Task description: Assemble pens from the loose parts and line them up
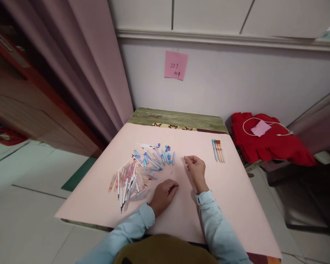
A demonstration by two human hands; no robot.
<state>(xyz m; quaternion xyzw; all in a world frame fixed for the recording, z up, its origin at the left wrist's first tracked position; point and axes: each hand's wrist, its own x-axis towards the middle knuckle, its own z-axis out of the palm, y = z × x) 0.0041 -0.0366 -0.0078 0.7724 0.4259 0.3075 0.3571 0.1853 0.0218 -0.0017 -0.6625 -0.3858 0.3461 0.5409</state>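
Observation:
My left hand [162, 197] rests low over the pink table cover [231, 205], its fingers curled and the thumb and forefinger meeting. My right hand [196, 171] is pinched closed, fingertips pointing left toward the pen parts. Anything between the fingers of either hand is too small to make out. Left of my hands lie loose white pen refills [121, 189], clear pinkish pen barrels [129, 170] and blue and purple barrels [154, 157]. Small blue and purple pieces [169, 157] lie near the pile's right end. Between my hands is a tiny thin part [172, 172], perhaps a spring.
Several whole pens [218, 151], one blue and others brownish, lie side by side at the table's right. A pink note [176, 65] is on the wall behind. Red cloth [269, 141] with a white cord is right of the table; a purple curtain [99, 66] hangs left.

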